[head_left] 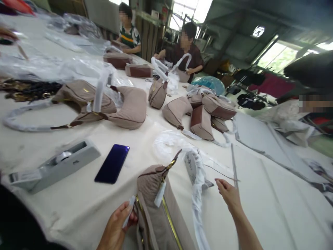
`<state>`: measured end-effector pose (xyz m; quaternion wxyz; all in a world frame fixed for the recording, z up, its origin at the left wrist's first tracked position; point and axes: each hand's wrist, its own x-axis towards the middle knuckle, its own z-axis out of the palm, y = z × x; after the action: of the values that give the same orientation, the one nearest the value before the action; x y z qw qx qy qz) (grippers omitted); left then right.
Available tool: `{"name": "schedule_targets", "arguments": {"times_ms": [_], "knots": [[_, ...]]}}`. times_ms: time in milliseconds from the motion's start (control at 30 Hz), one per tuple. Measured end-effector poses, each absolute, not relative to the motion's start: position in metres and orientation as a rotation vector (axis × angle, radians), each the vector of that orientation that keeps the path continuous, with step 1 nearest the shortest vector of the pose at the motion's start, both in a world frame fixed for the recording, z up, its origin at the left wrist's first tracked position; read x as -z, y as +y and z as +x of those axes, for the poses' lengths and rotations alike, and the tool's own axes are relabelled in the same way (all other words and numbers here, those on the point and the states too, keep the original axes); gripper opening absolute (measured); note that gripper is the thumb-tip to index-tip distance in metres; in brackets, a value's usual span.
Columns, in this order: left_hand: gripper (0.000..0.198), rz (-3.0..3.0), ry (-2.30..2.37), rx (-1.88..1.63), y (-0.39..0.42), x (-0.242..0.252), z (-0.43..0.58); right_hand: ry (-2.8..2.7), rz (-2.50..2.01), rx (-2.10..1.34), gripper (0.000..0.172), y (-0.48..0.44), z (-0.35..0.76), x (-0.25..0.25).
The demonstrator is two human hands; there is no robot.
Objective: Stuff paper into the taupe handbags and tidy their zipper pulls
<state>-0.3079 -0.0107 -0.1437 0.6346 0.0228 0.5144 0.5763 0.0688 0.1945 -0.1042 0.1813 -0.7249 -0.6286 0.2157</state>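
Observation:
A taupe handbag (151,182) with brass zippers lies in front of me at the bottom of the head view. My left hand (117,224) is at its left side, thumb and fingers closed on a zipper pull (129,211) wrapped in white material. A second wrapped zipper pull (160,195) hangs over the top of the bag. The bag's shoulder strap (198,194), sheathed in white wrapping, runs along its right. Right of that strap, my right hand (229,194) is raised with its fingertips pinched together; whatever is between them cannot be made out.
A grey tape dispenser (65,170) and a dark phone (112,164) lie to the left. Several similar bags (132,106) sit across the white table (145,147). Clear plastic wrap (166,142) lies beyond my bag. Two people (192,52) work at the far side.

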Motion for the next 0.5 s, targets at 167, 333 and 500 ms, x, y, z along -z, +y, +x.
{"name": "schedule_targets", "arguments": {"times_ms": [167, 333, 500], "knots": [[0.033, 0.001, 1.227, -1.325, -0.007, 0.136, -0.302, -1.834, -1.974, -0.831, 0.042, 0.201, 0.062, 0.111], [0.036, -0.084, 1.244, -1.331, -0.003, 0.135, -0.3, -1.853, -1.898, -1.021, 0.038, 0.211, 0.052, 0.106], [0.04, -0.144, 1.274, -1.32, -0.003, 0.138, -0.302, -1.674, -1.922, -1.234, 0.03, 0.214, 0.047, 0.102]]}}
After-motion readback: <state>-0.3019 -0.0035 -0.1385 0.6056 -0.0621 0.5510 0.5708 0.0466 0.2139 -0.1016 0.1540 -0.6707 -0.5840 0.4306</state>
